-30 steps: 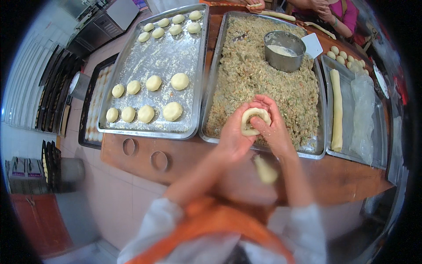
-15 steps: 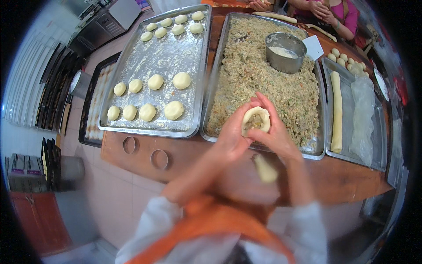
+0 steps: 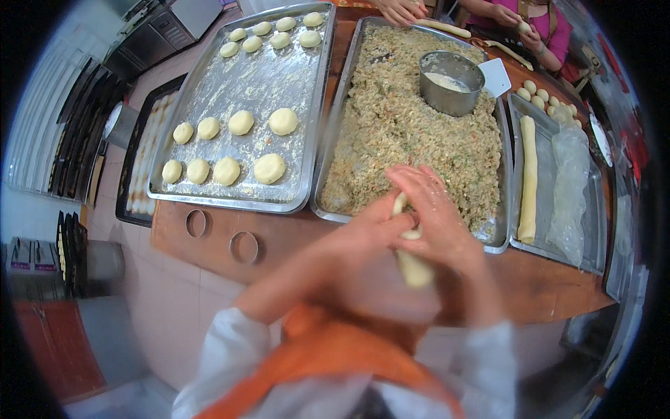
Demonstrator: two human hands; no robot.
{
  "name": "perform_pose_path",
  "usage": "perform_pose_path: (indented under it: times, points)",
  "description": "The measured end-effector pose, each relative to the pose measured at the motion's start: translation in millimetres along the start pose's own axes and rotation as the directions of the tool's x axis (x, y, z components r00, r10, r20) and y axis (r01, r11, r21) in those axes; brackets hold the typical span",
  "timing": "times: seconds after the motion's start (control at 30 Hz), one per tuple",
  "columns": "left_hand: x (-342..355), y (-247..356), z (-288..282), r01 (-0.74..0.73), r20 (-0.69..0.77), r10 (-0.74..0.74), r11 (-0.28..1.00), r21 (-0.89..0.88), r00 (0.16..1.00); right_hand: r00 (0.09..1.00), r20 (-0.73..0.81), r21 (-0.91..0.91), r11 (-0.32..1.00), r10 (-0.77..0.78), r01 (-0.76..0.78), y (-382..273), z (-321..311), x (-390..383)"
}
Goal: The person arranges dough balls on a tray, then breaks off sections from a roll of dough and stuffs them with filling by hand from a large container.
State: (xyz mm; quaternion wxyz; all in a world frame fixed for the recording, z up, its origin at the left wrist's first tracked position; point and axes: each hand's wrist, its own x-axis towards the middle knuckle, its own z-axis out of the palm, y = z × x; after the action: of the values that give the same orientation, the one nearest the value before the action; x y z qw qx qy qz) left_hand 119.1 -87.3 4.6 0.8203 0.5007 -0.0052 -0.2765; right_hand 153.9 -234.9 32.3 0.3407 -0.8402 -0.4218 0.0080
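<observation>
Between my two hands is a piece of dough (image 3: 412, 233) with filling in it, now mostly hidden by my fingers. My left hand (image 3: 375, 225) is closed on it from the left, with the thumb pressed on the dough. From the right my right hand (image 3: 441, 222) curls over it, its fingers lying across the top. Both hands are above the near edge of a metal tray (image 3: 326, 213) heaped with crumbly, pale brown filling (image 3: 419, 140). Just below them, a blurred pale dough piece (image 3: 417, 271) is on the wooden table (image 3: 551, 293).
Left stands a floured tray (image 3: 234, 204) with several dough rounds (image 3: 283, 121). Two metal rings (image 3: 244, 247) lie before it. A metal bowl (image 3: 452, 94) and a white scraper (image 3: 495, 77) rest at the filling. Right, another tray holds a dough roll (image 3: 527, 181). Co-workers' hands (image 3: 398, 10) show beyond.
My right hand has folded over the dough, and its open, filled top no longer shows. Both hands sit slightly lower. At the far side, a co-worker's hands have come further into view.
</observation>
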Motion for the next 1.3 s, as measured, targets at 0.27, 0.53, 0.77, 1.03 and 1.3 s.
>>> perform_pose_path:
  times: [0.27, 0.53, 0.77, 1.03, 1.3]
  points:
    - [-9.4, 1.2, -2.2, -0.013, 0.111, 0.105, 0.781, -0.624, 0.988, 0.884, -0.384, 0.581, 0.814, 0.268, 0.005, 8.0, 18.7, 2.5]
    - [-21.6, -16.7, 8.2, -0.272, -0.353, 0.304, 0.952, 0.138, 0.885, 0.914, -0.372, 0.626, 0.771, 0.162, 0.118, -10.6, 41.6, 2.2]
    - [-23.5, -26.0, 15.5, -0.409, -0.321, 0.559, 0.805, 0.429, 0.764, 0.845, -0.397, 0.846, 0.501, 0.359, 0.184, -14.8, 65.5, -0.5]
    - [-33.6, -37.3, -19.9, -0.108, -0.274, 0.332, 0.790, 0.603, 0.903, 0.828, -0.442, 0.839, 0.486, 0.345, 0.245, -30.5, 77.4, 10.6]
    - [-34.2, -37.9, -7.8, -0.313, -0.328, 0.517, 0.802, 0.509, 0.791, 0.745, -0.468, 0.872, 0.387, 0.475, 0.300, -48.4, 81.8, 15.0]
